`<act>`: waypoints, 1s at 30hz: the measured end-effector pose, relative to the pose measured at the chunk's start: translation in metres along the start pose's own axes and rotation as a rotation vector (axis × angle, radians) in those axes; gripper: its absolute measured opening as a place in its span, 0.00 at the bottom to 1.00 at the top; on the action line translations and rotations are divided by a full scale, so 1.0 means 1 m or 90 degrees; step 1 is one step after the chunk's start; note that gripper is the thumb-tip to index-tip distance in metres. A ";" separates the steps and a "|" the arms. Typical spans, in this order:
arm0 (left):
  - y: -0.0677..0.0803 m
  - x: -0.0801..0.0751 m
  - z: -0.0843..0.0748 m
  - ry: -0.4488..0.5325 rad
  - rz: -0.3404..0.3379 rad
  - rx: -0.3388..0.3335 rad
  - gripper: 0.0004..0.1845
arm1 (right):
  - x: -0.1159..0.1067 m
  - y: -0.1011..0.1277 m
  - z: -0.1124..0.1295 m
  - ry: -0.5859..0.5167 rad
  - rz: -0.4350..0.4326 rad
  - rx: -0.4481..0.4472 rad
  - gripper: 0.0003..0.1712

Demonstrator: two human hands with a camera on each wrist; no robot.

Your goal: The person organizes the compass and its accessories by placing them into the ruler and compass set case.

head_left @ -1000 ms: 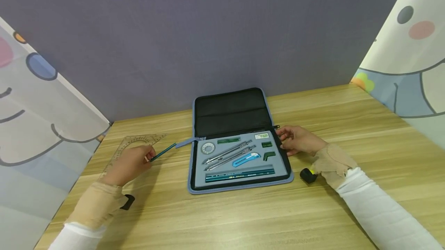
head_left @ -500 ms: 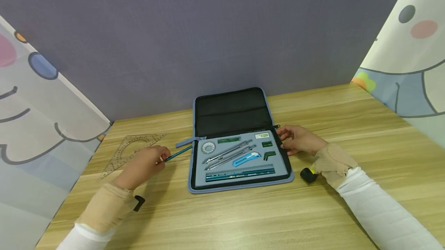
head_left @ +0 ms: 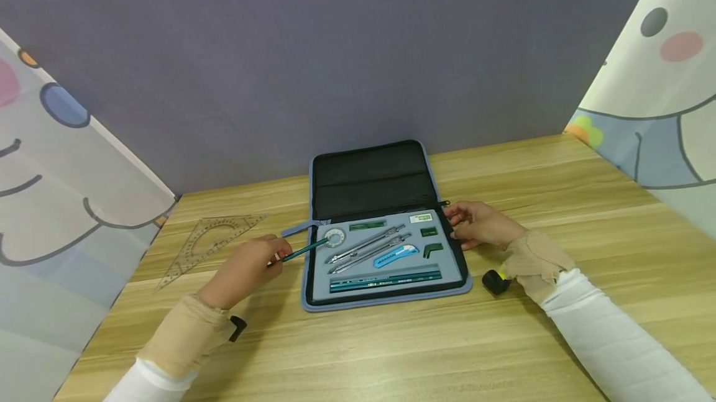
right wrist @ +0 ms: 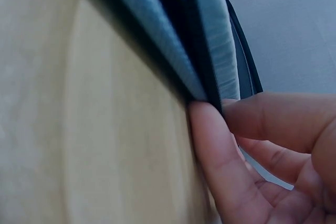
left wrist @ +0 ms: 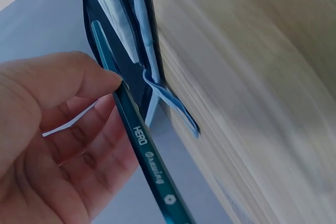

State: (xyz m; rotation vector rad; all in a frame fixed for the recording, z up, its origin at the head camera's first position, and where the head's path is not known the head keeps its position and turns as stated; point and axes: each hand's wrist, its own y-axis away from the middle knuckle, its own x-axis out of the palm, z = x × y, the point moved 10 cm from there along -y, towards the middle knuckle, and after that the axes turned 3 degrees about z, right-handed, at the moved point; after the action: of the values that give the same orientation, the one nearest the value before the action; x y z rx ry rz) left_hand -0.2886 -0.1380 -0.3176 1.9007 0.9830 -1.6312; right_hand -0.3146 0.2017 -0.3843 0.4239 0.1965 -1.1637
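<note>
Head view | left hand (head_left: 246,268) gripping pencil (head_left: 304,249) over case (head_left: 386,293) | right hand (head_left: 481,225) pinching case edge | case lying on wooden table (head_left: 391,352), purple wall (head_left: 335,48) standing behind

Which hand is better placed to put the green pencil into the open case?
The left hand: it already pinches the green pencil, whose tip is over the open case. The right hand only holds the case's right edge, steadying it.

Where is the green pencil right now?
In the head view, the green pencil is left of centre, pinched by the left hand, tip over the open case's left edge beside the round protractor.
</note>
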 end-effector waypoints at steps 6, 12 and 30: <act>-0.004 0.005 -0.008 -0.004 0.002 0.008 0.11 | 0.000 0.000 -0.001 -0.002 -0.002 0.004 0.28; -0.008 0.010 -0.015 -0.002 0.008 0.017 0.11 | -0.001 0.000 -0.001 0.002 -0.004 0.003 0.28; -0.017 0.018 -0.044 -0.020 0.005 0.082 0.11 | 0.000 -0.001 0.000 0.002 -0.003 0.005 0.27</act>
State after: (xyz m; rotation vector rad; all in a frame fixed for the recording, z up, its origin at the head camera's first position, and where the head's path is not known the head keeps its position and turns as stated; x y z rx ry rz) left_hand -0.2714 -0.0911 -0.3241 1.9519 0.8758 -1.7531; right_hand -0.3154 0.2018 -0.3847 0.4323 0.1961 -1.1693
